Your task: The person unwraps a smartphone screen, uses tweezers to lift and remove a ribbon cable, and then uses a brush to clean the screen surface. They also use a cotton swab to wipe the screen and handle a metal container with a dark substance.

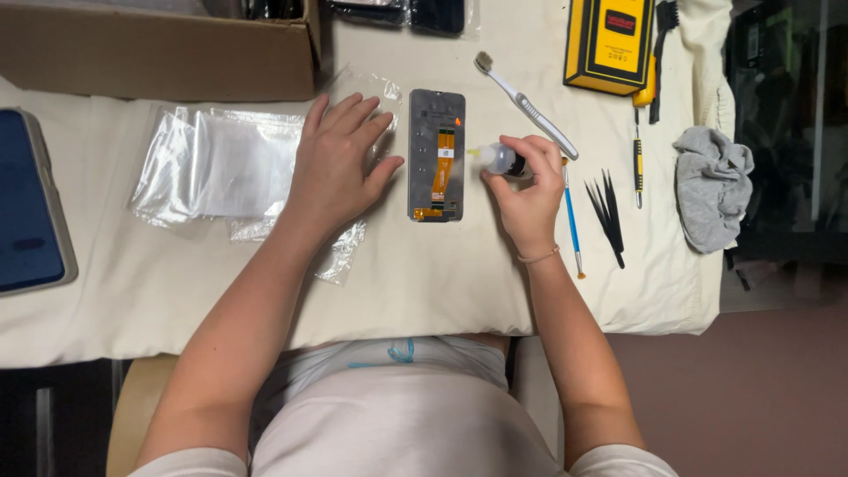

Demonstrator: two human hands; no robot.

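1. Cream cloth-covered worktable (442, 283), seen from above; dark floor at the right edge.
2. Phone screen assembly (436, 155): face down at table centre, grey back with an orange flex strip running lengthwise; lies between the two hands.
3. Left hand (337, 163): at 9 o'clock of the assembly, palm down, fingers spread and flat, gripping nothing; it rests on clear plastic bags (221, 163), thumb pointing toward the assembly's edge. Forearm runs down to 7 o'clock.
4. Right hand (528, 185): at 3 o'clock of the assembly, fingers curled and closed around a small clear dropper bottle (500, 158), nozzle aimed at the assembly's right edge. Thin band on the wrist.
5. Toothbrush (526, 104): at 1 o'clock of the assembly, lying diagonally, partly behind the right hand.
6. Blue-handled tool (572, 221), black tweezers (609, 212), yellow-and-black screwdriver (637, 159): at 3 o'clock, beyond the right hand.
7. Grey rag (712, 185): far right.
8. Yellow box (609, 42): 1 o'clock.
9. Cardboard box (159, 49): 11 o'clock.
10. Blue tablet case (26, 208): far left.
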